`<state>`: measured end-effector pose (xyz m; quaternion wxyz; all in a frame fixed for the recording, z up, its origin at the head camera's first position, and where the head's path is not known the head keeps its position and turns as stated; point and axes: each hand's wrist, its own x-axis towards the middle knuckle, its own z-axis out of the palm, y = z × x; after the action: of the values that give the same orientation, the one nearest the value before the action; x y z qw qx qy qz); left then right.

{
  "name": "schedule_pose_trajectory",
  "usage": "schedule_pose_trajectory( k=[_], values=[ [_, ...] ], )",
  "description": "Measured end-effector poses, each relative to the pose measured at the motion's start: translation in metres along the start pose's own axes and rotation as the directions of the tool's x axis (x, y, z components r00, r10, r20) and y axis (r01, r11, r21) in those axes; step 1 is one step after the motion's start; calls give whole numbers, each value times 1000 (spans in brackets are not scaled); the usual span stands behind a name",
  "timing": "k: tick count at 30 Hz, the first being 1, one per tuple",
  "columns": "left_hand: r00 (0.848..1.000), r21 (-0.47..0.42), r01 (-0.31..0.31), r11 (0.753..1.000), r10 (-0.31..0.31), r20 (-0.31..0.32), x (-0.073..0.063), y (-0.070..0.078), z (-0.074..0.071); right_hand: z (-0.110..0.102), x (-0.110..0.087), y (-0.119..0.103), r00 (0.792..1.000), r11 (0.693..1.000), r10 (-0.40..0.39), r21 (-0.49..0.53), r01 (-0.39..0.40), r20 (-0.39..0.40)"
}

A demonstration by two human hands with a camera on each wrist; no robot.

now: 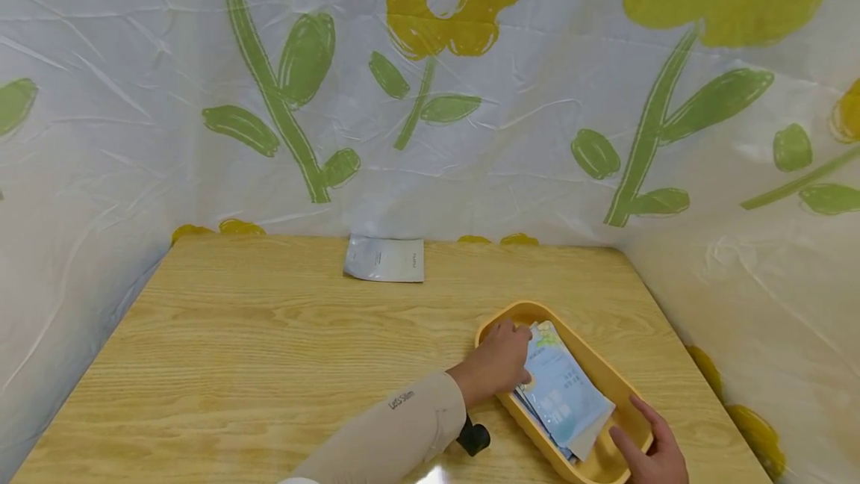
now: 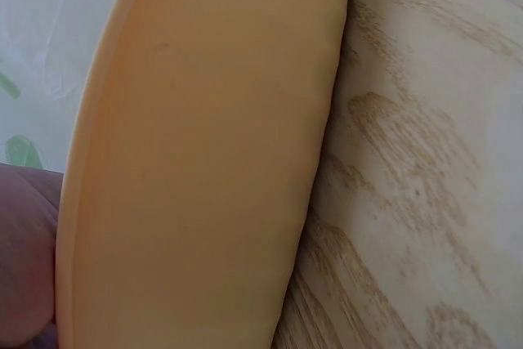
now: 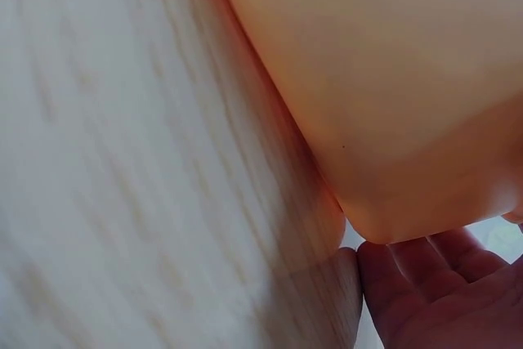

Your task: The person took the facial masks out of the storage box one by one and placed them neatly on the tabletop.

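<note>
A long yellow plastic bin (image 1: 596, 364) stands on the right of the table, set at a slant. Inside it lies a stack of flat sheet-mask packets (image 1: 564, 388), the top one pale blue with a green and yellow print. My left hand (image 1: 496, 361) reaches over the bin's left rim and grips the packets at their left edge, thumb on the top one. At the near right end my right hand (image 1: 655, 450) holds the bin, thumb and forefinger over the rim. In the right wrist view, its fingers (image 3: 441, 271) lie against the outside of the bin's wall.
A silver-white packet (image 1: 386, 259) lies flat at the back of the wooden table (image 1: 282, 334). A white sheet (image 1: 524, 110) printed with flowers hangs behind and along both sides. A black strap piece (image 1: 474, 439) sticks out under the left wrist.
</note>
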<state>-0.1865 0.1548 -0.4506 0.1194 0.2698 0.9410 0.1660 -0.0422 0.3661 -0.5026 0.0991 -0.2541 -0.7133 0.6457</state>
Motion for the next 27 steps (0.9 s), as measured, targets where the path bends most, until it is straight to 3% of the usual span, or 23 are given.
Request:
schedule_pose_trajectory(
  k=[6,11,18,22,27],
  values=[
    [999,43,-28,999,29,-23,-5,0,0,1,2,-2,993,988,111,-104,-114,-36],
    [1000,-72,-8,997,8,-4,-3,0,-2,3,3,-3,991,984,119,-125,-126,-59],
    [996,-328,-14,945,41,74,-1,-9,-11,3,3,-3,991,990,116,-75,-121,-59],
    [987,-363,-31,931,85,134,-2,-14,-18,1,3,-1,994,994,100,-30,-101,-41],
    [981,-382,-63,922,127,144,-5,-17,-25,0,3,2,999,999,50,13,-49,-17]
  ],
)
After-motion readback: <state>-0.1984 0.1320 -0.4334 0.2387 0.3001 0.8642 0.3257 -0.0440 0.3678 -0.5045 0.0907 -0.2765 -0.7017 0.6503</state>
